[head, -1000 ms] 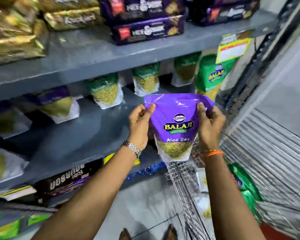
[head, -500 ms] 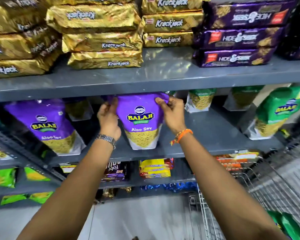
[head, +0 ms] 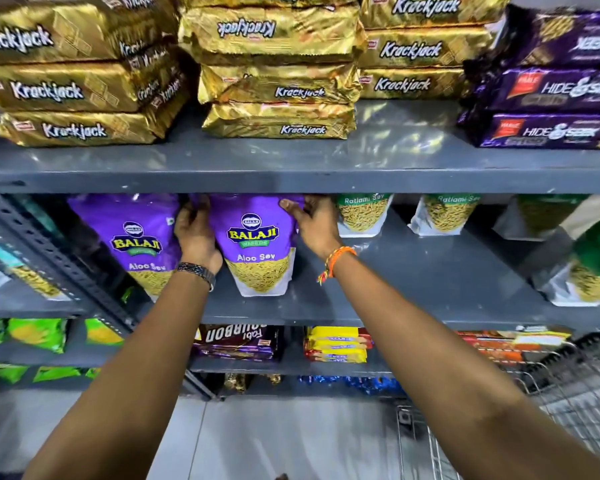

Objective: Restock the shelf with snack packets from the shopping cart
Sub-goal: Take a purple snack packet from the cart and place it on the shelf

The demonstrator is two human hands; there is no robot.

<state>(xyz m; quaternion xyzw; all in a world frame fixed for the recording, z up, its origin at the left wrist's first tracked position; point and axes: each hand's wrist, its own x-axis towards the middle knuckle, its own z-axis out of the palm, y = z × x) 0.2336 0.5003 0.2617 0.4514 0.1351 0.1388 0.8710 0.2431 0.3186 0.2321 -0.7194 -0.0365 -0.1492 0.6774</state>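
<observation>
Upper left to upper right: gold Krackjack packs (head: 77,88) stacked on the top shelf, purple Hide & Seek packs (head: 551,129) at the right end.

Middle shelf (head: 413,271), left of centre: a purple Aloo Sev pouch (head: 136,237) stands upright. Just beside it, at frame centre, a second purple pouch (head: 257,251) stands upright on the shelf, its base on the grey surface.

Left hand (head: 196,233) curls around that second pouch's left edge, fingers wrapped behind the top corner, palm against the side; it sits between the two purple pouches. Watch on the wrist.

Right hand (head: 314,220) grips the pouch's upper right corner, thumb across the front, fingers behind. Orange thread on the wrist.

Right of centre: Ratlami Sev pouches (head: 362,216) stand further back; a green pouch (head: 593,271) at the right edge.

Lower right: wire cart (head: 568,410), contents out of view.
</observation>
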